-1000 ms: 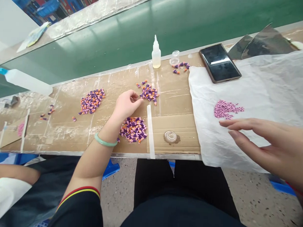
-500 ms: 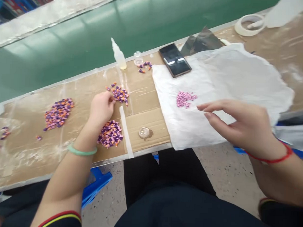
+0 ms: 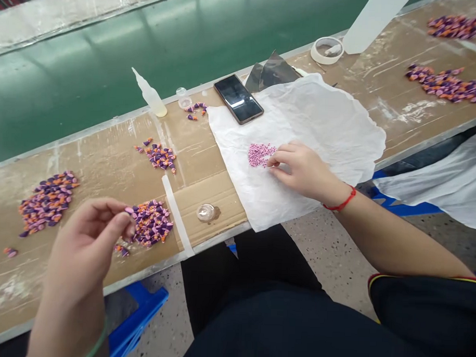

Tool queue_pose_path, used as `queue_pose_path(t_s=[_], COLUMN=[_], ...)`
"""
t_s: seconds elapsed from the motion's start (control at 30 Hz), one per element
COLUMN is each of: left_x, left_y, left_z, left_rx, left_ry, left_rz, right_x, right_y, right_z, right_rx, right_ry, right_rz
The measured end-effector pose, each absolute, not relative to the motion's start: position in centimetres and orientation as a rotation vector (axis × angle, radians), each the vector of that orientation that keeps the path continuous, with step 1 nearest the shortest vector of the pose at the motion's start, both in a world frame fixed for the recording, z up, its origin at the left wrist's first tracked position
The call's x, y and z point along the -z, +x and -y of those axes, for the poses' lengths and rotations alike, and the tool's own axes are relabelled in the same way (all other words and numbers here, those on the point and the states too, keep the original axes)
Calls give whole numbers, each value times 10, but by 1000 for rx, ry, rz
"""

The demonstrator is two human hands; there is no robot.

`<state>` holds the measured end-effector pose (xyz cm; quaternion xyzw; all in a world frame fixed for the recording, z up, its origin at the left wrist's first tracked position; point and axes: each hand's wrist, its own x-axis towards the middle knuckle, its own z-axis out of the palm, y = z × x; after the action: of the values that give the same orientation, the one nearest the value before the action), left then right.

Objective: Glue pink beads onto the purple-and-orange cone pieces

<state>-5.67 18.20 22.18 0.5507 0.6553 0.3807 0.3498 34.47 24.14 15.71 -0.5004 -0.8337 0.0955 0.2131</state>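
Observation:
My left hand (image 3: 85,241) is raised above the cardboard-covered bench (image 3: 106,158), its thumb and fingers pinched on a small purple piece. Just right of it lies a heap of purple-and-orange pieces (image 3: 152,223). My right hand (image 3: 301,167) rests on a white crumpled sheet (image 3: 322,119), fingertips pinched at the edge of a small heap of pink beads (image 3: 258,153). Whether it holds a bead I cannot tell.
More purple-and-orange heaps lie at the left (image 3: 45,200), middle (image 3: 158,155) and far right (image 3: 446,84). A glue bottle (image 3: 149,94), a phone (image 3: 238,98), a small clear cup (image 3: 205,213), a white strip (image 3: 177,215) and a tape roll (image 3: 327,49) sit on the bench. Behind runs a green conveyor (image 3: 109,54).
My left hand has lifted from the middle heap towards me, pinching a piece. My right hand has dropped onto the sheet at the pink beads. The view has swung right.

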Motion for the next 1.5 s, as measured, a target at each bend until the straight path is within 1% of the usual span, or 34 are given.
queue_pose_path(t_s=[0.1, 0.2, 0.33, 0.43, 0.67, 0.9, 1.07, 1.27, 1.37, 1.5], left_x=[-217, -206, -196, -192, -180, -183, -190, -201, -203, -203], left_y=[-46, -36, -25, -18, -5, 22, 41, 79, 96, 103], left_z=[-147, -127, -114, -107, -97, -104, -116, -143, -156, -160], left_rx=[-981, -1012, -915, -862, -896, -929, -907, -917, -948, -949], left_ry=[1203, 1169, 1095, 1026, 1036, 1064, 1144, 1325, 1336, 1274], left_rz=[-1556, -1323, -1157, -1122, -1171, -1132, -1119, -1083, -1064, -1040], right_x=[-154, -153, -152, -151, -150, -144, -154, -199, -216, -224], right_y=[342, 341, 341, 341, 337, 335, 335, 311, 299, 292], right_z=[-244, -246, -248, -249, -252, -253, -242, -212, -200, -193], right_rx=[-256, -265, -273, -262, -133, 7, -146, -491, -522, -478], right_ry=[-1394, -1375, -1364, -1372, -1339, -1315, -1214, -876, -767, -725], right_rz=[2316, 2339, 2359, 2365, 2438, 2528, 2463, 2352, 2337, 2346])
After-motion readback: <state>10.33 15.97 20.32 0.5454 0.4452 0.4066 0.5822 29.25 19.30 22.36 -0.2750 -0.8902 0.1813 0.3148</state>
